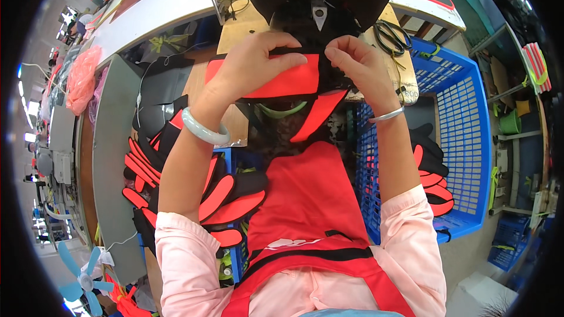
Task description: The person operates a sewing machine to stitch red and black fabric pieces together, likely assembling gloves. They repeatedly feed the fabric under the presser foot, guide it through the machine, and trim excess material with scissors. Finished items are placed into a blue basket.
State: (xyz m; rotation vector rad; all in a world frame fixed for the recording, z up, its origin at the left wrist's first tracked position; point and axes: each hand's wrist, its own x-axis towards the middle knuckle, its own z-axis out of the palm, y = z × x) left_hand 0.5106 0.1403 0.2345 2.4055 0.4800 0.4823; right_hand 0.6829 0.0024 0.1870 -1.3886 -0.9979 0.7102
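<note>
A black and coral-red fabric piece (288,79) lies on the small wooden work table, under a sewing machine's metal pointed part (319,14). My left hand (258,61) is closed at the piece's upper edge, its thumb along the red panel. To the right, my right hand (361,64) pinches with thumb and forefinger near the piece's dark right side; what is between the fingertips is too small to make out. A narrower red strip (320,114) with black edging hangs from the piece toward my lap.
Black-handled scissors (392,38) lie at the table's right. A blue plastic basket (484,141) holding black and red pieces stands at my right. More such pieces (226,199) are heaped at my left, beside a grey panel (117,170). A light-blue fan (87,282) stands lower left.
</note>
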